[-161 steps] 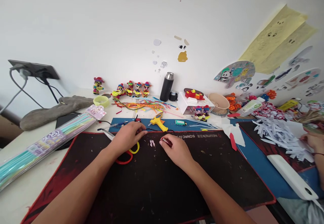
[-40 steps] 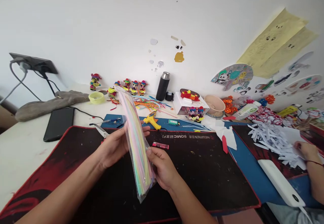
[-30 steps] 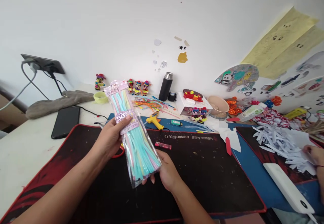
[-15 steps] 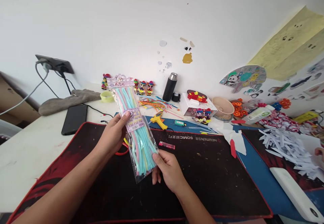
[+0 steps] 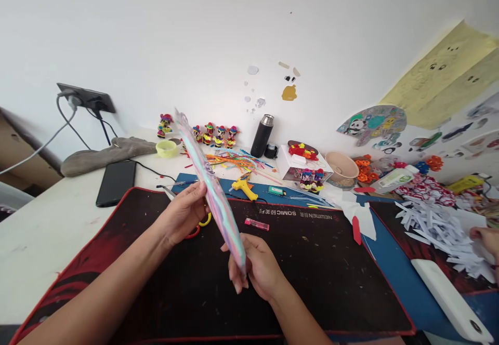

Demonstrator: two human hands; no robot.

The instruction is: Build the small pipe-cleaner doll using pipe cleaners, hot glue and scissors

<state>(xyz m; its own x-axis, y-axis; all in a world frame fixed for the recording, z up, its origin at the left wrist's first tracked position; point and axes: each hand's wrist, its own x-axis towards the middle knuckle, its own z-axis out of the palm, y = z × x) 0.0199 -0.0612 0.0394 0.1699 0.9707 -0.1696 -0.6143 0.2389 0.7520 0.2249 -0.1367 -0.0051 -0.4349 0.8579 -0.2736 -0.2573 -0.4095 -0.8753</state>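
Observation:
A clear plastic pack of pastel pipe cleaners is held up above the black desk mat, tilted and turned nearly edge-on to me. My left hand grips it around the middle, thumb on the near side. At the lower end, my right hand has its thumb and fingers around the pack. Partly hidden behind my left hand lie scissors with red and yellow handles. A pink lighter-like item rests on the mat just beyond my right hand.
Behind the mat are a yellow glue gun, loose coloured pipe cleaners, a black flask and small figures. A phone lies left. On the right, another person's hand is by white paper strips.
The pack has turned from showing its flat labelled face to nearly edge-on, staying in both hands. At the far right, the other person's hand has come further into view.

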